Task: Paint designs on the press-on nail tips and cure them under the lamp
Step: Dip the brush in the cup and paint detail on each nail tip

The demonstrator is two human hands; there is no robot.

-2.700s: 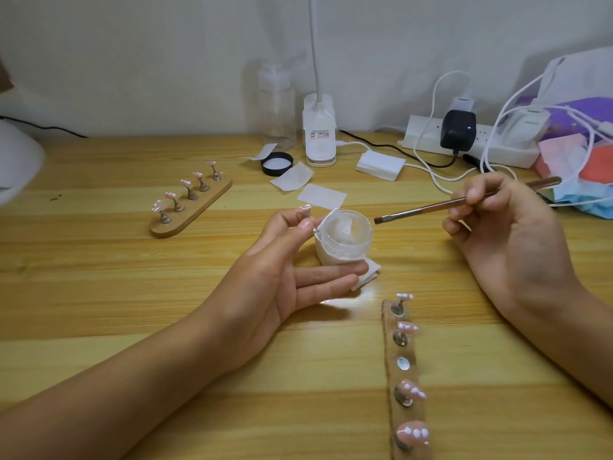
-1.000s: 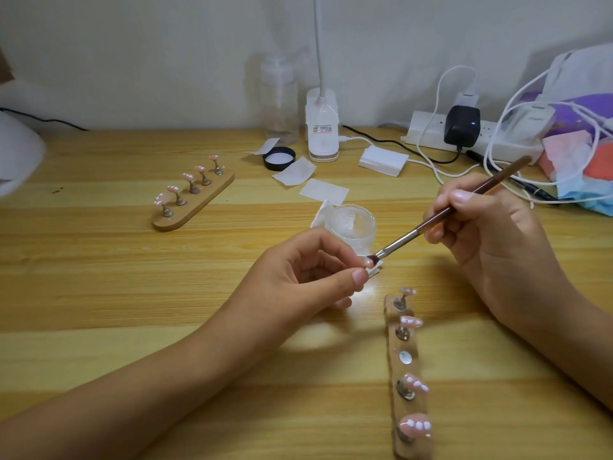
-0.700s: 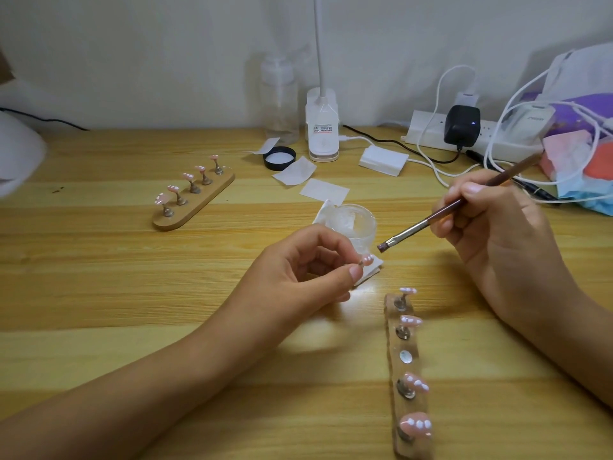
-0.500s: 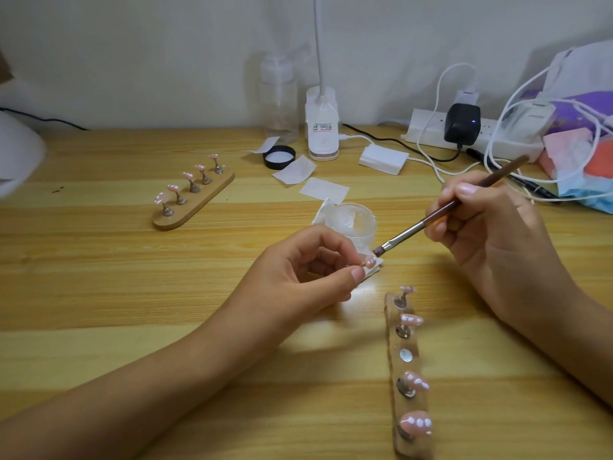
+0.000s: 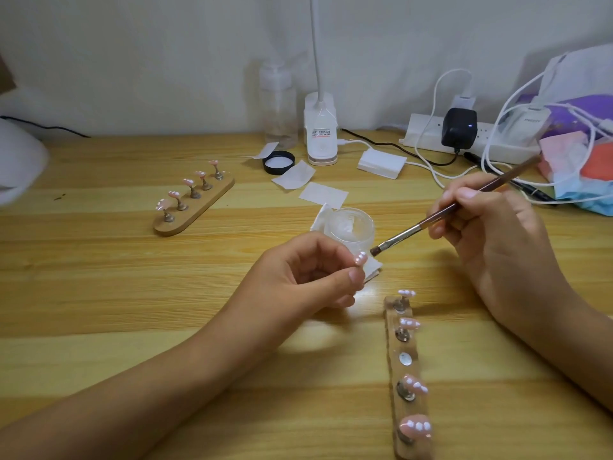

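Now, starting at the left, the far wooden holder (image 5: pixel 199 215) sits as it was, all five pegs carrying pink tips dotted white. Nearer the middle, the left hand (image 5: pixel 298 280) pinches the stem of a single nail tip (image 5: pixel 460 259) between thumb and forefinger, held up off the table just in front of the clear jar (image 5: pixel 353 225). What has changed is the brush (image 5: pixel 403 234). Half a second ago its bristles were down by the tip, and now they have drawn back a touch and hang just beside it with a sliver of gap. It has gone on and off like that over the last second, so I'd read this as dabbing the dots one stroke at a time. The right hand (image 5: pixel 497 240) grips the handle pen-fashion, fingers curled round it. Below, the near holder (image 5: pixel 392 346) carries four dotted tips and one bare peg (image 5: pixel 405 359) in the middle, which I take to be this tip's place. Curing looks some way off.
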